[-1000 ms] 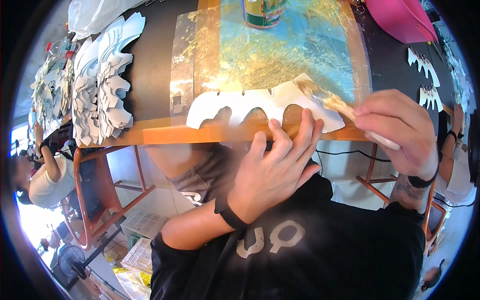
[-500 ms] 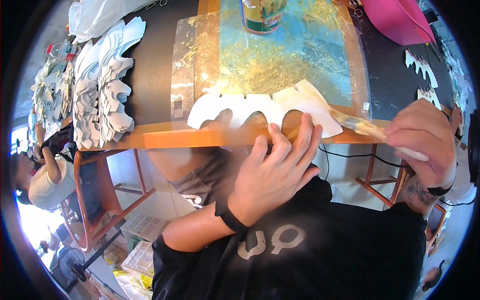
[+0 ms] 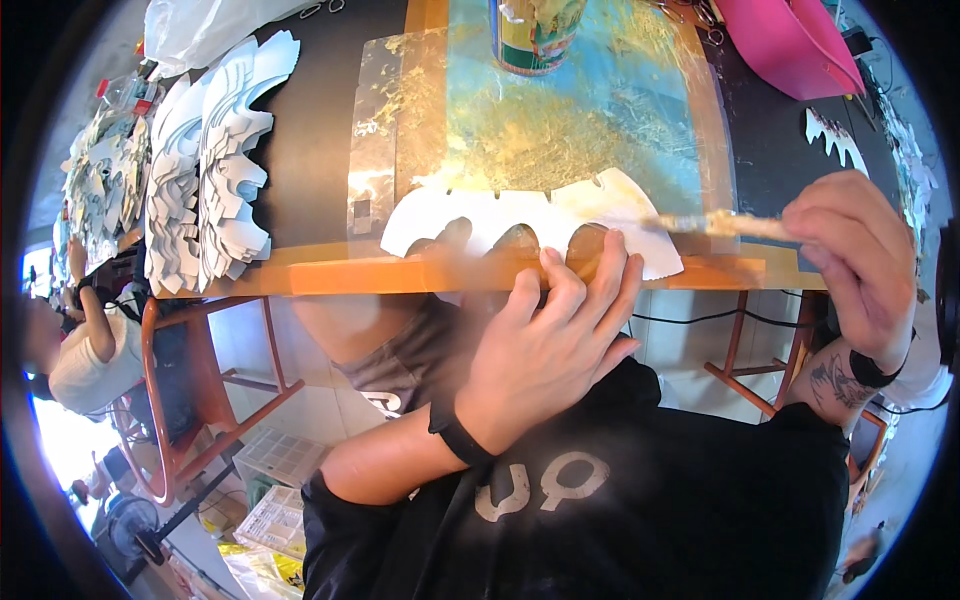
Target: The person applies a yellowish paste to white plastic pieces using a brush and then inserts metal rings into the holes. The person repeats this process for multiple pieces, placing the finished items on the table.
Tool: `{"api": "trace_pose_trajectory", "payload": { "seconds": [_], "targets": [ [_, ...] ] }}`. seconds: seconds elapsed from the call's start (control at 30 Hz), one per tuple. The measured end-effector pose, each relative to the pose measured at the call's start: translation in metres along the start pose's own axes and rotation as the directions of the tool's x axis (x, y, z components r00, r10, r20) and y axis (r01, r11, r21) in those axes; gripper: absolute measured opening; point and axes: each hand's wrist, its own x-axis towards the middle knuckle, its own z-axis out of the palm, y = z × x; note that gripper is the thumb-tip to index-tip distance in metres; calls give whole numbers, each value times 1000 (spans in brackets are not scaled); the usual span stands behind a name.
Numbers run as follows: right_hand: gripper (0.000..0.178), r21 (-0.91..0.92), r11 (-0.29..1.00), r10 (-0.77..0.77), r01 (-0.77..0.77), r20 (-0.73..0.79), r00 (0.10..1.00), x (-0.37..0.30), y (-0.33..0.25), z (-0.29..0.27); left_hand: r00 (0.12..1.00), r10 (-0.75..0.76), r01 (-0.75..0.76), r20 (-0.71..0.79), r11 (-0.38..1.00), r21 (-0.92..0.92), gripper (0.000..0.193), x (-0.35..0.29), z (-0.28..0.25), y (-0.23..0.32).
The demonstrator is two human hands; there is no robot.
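A white scalloped cut-out [image 3: 480, 212], like paper or card, lies along the near edge of the table, over a smeared plastic sheet [image 3: 560, 120]. My left hand [image 3: 545, 350] rests with stretched, parted fingers, its fingertips at the cut-out's lower edge near the arches. In my right hand [image 3: 855, 260] is a paintbrush [image 3: 740, 225], gripped by its pale wooden handle and held nearly level. The bristles are blurred and reach over the right end of the cut-out; whether they touch it I cannot tell.
Stacks of white scalloped cut-outs [image 3: 232, 180] stand at the left. A paint-smeared can [image 3: 537, 40] is at the back, a pink tub [image 3: 790, 45] at back right. A dark-marked cut-out [image 3: 835, 140] lies at the right. Another person [image 3: 95, 350] sits at far left.
My right hand has risen slightly, and the paintbrush has swung from slanting down to the right to nearly level. My left hand stays in place at the cut-out.
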Motion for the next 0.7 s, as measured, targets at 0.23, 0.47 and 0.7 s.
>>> {"api": "trace_pose_trajectory", "payload": {
  "seconds": [0.23,0.47,0.7],
  "targets": [
    [24,-13,999,-31,31,-33,999,12,3,32,1000,-17,17,21,1000,25,73,-6,2,2],
    [23,70,970,239,-233,-101,966,-1,-10,17,1000,11,-10,-22,1000,23,72,0,2,1],
    [19,-44,934,349,-354,-98,932,2,-7,30,999,27,-26,-21,1000,12,73,-3,3,-4]
  ]
}}
